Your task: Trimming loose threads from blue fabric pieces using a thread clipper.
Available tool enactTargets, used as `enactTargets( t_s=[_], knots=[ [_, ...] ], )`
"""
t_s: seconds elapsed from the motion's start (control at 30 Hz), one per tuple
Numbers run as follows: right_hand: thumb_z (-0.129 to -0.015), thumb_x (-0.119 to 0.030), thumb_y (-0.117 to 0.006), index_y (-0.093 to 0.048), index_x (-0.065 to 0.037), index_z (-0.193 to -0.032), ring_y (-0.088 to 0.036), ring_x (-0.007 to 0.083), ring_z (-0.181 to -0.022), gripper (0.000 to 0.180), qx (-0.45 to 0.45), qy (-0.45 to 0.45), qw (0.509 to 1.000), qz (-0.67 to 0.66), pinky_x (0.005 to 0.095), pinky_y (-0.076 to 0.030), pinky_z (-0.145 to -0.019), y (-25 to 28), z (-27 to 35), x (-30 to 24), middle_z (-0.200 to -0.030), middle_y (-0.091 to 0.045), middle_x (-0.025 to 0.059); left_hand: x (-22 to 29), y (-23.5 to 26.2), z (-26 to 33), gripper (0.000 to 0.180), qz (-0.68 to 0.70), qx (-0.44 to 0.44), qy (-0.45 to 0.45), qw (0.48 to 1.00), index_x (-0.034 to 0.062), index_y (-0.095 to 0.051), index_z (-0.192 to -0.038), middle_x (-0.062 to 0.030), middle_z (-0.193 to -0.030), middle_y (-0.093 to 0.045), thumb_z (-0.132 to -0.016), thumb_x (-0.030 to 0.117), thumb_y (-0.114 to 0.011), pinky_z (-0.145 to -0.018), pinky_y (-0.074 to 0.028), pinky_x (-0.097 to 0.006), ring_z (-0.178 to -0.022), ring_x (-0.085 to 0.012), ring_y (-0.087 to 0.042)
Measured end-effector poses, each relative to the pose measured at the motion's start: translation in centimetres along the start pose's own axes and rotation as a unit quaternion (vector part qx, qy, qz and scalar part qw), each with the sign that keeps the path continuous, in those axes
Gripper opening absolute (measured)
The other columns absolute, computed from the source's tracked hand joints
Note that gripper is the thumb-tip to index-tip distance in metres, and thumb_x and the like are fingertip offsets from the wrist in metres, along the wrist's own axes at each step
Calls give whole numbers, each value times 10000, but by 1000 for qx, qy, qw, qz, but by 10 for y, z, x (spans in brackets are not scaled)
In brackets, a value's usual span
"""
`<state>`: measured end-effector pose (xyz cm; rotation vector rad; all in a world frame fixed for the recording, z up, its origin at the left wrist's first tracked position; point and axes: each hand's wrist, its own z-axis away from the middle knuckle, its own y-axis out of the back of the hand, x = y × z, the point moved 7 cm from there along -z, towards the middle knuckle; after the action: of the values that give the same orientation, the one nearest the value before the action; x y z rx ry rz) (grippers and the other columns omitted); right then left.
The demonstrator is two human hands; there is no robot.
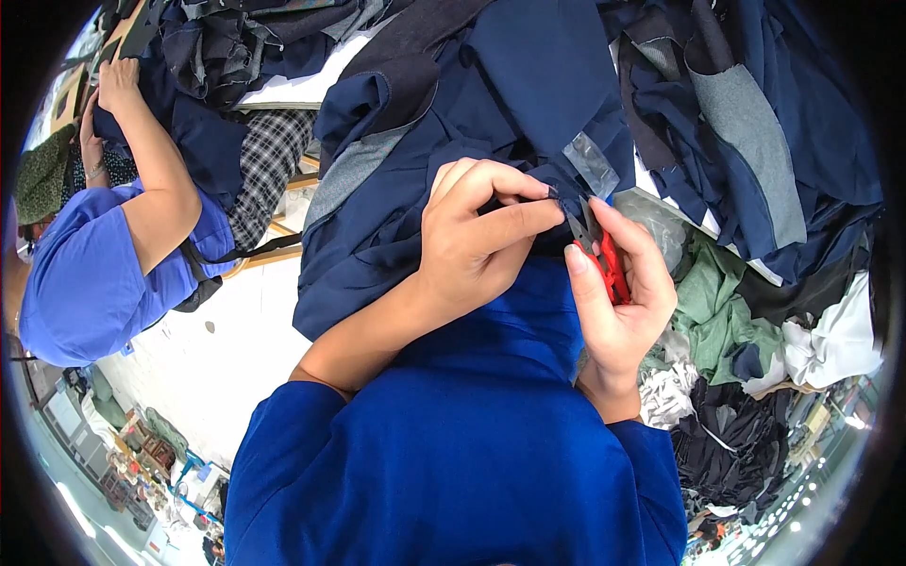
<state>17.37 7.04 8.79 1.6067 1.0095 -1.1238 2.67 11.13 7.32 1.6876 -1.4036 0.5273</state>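
My left hand (481,231) is closed, thumb and forefinger pinching a small bit of dark navy cloth in front of my chest. The rest of the navy cloth (538,71) spreads away from me over the work surface and drapes toward my lap. Between the thumb and fingers of my right hand (628,316) is a pair of thread snips (614,269) with red handles. Their dark blades point at the pinched cloth, close to my left fingertips; whether they touch it I cannot tell. A clear plastic piece (592,166) lies on the cloth just beyond the snips.
More navy and grey cut pieces (746,141) are heaped at the right. Below them lie green cloth (713,297), white cloth (830,330) and a pile of dark scraps (731,439). A co-worker (104,255) in a blue top handles cloth at the left.
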Motion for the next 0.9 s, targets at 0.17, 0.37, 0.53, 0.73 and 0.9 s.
enactTargets(
  t_s=[0.17, 0.37, 0.53, 0.73, 0.9],
  knots=[
    [-698, 21, -711, -633, 19, -1047, -557, 109, -672, 358, 10, 13, 999, 43, 206, -446, -605, 0, 1, -2, -797, -596, 78, -2, -2, 0, 219, 4, -10, -1, 1000, 114, -682, -809, -9, -853, -611, -626, -7, -669, -671, -358, -293, -683, -153, -527],
    [-711, 17, -711, -632, 18, -1057, -567, 120, -681, 356, 24, 64, 996, 65, 218, -457, -615, 1, -1, -8, -794, -597, 87, -6, -5, -3, 212, 88, -23, 55, 994, 99, -662, -815, -9, -776, -584, -642, -20, -635, -672, -357, -295, -678, -168, -527],
    [-752, -8, -688, -618, 27, -1089, -551, 120, -679, 347, -4, 41, 997, 72, 210, -445, -617, -5, 2, -1, -835, -606, 89, -13, -5, 0, 178, 148, -33, 117, 981, 99, -652, -793, -2, -714, -552, -654, -9, -625, -670, -353, -294, -676, -170, -522],
    [-824, -26, -627, -600, 33, -1117, -557, 120, -734, 300, 43, 8, 999, 12, 216, -447, -683, -7, 6, 13, -875, -621, 95, 0, -3, -4, 200, -35, 6, -37, 999, 139, -674, -797, 42, -740, -578, -635, 21, -664, -679, -337, -295, -688, -150, -517],
    [-828, -18, -613, -600, 39, -1110, -573, 127, -758, 288, 52, -10, 999, 9, 223, -451, -698, -7, 5, 22, -890, -628, 109, -1, -4, -3, 202, -76, 1, -51, 996, 162, -673, -783, 53, -767, -594, -624, 36, -676, -718, -337, -323, -710, -144, -525]
  ],
)
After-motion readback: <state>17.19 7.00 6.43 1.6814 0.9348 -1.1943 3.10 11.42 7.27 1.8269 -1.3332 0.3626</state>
